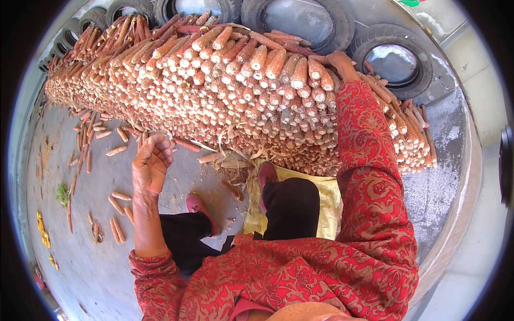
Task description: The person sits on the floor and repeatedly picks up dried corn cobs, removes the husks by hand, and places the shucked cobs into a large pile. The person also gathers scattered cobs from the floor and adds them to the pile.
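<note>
A long stack of bare corn cobs (225,92) runs across the space before me, most of its cobs laid with their pale ends facing me. My right hand (342,63) reaches to the top of the stack at the right, its fingers closed over a reddish corn cob (319,59) lying crosswise. The fingertips are partly hidden there. Palm up and fingers loosely curled, my left hand (152,162) hangs in the air in front of the stack's lower edge. I see nothing held in it.
Rubber tyres (297,24) stand behind the stack along a wall. Loose cobs (116,230) are scattered over the concrete floor (176,184) at the left, with a green sprig (62,194) among them. A yellow woven sack (329,196) lies under one foot, beside dry husks (237,164).
</note>
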`<state>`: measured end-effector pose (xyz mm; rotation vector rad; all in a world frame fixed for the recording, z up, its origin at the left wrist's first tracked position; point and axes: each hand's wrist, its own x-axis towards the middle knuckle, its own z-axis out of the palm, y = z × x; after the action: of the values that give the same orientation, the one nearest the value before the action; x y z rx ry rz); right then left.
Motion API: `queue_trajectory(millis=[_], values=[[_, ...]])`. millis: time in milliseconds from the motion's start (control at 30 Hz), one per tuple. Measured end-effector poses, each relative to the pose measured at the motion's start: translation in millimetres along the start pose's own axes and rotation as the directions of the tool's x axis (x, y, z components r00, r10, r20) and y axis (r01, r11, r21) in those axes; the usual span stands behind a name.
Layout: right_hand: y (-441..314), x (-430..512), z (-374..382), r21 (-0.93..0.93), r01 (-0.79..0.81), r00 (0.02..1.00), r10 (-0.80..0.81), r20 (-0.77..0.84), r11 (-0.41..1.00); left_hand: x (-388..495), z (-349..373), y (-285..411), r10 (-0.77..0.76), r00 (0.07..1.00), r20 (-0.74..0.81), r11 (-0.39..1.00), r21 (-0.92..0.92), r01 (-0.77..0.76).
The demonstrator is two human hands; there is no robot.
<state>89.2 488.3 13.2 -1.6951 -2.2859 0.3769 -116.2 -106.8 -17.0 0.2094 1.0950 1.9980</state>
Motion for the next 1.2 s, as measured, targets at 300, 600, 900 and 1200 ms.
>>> queue_trajectory(millis=[300, 600, 900, 1200], values=[[-14, -12, -15, 0.296, -0.167, 0.913, 0.261, -0.313, 0.940, 1, 14, -3, -0.018, 0.999, 0.038, 1.000, 0.008, 0.017], [-6, -51, -127, 0.506, 0.287, 0.936, -0.125, -0.330, 0.813, 4, 3, -1, -0.003, 0.998, 0.065, 1.000, 0.007, 0.002], [31, -94, -77, -0.432, 0.710, 0.670, -0.723, 0.172, 0.556, 4, 19, -8, -0.020, 0.991, 0.135, 1.000, 0.000, 0.020], [16, -115, -58, -0.182, 0.359, 0.933, -0.356, 0.051, 0.916, -1, 30, -9, -0.008, 0.998, 0.060, 1.000, 0.031, 0.006]])
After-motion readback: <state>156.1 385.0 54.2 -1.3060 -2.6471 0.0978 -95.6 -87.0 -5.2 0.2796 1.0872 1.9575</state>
